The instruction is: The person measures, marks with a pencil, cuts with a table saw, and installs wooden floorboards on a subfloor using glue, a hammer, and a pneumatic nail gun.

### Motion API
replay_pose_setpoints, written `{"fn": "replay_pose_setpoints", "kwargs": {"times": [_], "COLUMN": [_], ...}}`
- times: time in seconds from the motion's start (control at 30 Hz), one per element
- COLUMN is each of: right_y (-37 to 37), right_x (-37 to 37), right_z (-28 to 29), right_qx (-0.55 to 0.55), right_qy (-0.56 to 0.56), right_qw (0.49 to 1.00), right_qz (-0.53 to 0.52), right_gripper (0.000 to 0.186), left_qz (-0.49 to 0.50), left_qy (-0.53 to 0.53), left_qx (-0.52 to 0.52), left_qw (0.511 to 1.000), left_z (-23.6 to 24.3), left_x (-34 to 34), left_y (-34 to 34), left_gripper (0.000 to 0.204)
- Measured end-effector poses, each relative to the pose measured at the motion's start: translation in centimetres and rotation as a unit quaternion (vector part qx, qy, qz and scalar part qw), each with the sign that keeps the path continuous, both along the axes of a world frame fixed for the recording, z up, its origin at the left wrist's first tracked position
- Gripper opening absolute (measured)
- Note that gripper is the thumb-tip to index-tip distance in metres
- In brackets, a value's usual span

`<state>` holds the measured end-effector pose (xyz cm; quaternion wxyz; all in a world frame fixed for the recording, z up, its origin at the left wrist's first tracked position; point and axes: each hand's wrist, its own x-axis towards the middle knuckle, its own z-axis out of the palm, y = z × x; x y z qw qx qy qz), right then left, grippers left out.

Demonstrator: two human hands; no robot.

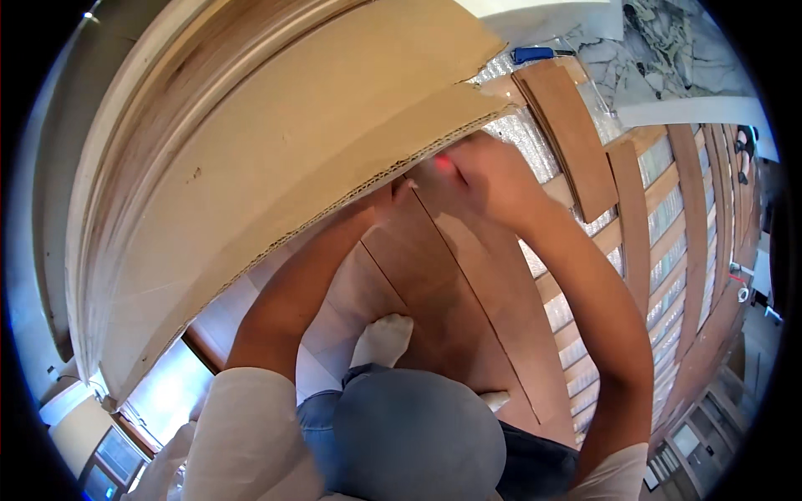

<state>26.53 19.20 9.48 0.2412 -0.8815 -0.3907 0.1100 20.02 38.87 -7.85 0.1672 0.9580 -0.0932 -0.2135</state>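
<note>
The right hand (493, 171) seems curled round a blurred red thing (444, 163) by the near edge of the cardboard (276, 159), the left hand's (401, 194) grip I can't tell, and slow, braced movements would serve best.

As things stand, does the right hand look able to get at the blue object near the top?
Probably yes: the blue object lies uncovered beyond the right hand, though the torn cardboard juts near the straight path and the hand seems busy with something red, too blurred to identify.
</note>
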Motion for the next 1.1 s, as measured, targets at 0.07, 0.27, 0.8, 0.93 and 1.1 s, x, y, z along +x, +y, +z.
{"fn": "replay_pose_setpoints", "kwargs": {"times": [0.07,0.27,0.8,0.93,1.1], "right_y": [2.0,6.9,6.3,2.8,1.1], "right_x": [2.7,7.2,13.4,13.4,11.9], "right_z": [1.1,6.3,1.7,0.2,0.5], "right_qx": [0.02,0.077,0.37,0.344,0.305], "right_qy": [-0.098,0.003,-0.03,-0.039,-0.045], "right_qw": [0.995,0.997,0.915,0.911,0.912], "right_qz": [0.027,-0.017,-0.158,-0.224,-0.272], "right_gripper": [0.028,0.039,0.026,0.03,0.035], "left_qz": [0.006,0.018,0.03,0.03,0.029], "left_qy": [0.003,-0.238,-0.198,-0.193,-0.169], "left_qx": [0.014,-0.006,-0.069,-0.07,-0.077], "left_qw": [1.0,0.971,0.977,0.978,0.982], "left_z": [-1.7,-4.1,-3.2,-3.1,-2.0], "left_x": [-0.1,-0.9,-0.9,-0.5,-0.4], "left_y": [-0.3,1.1,1.5,1.1,2.0], "left_gripper": [0.077,0.071,0.065,0.061,0.06]}}
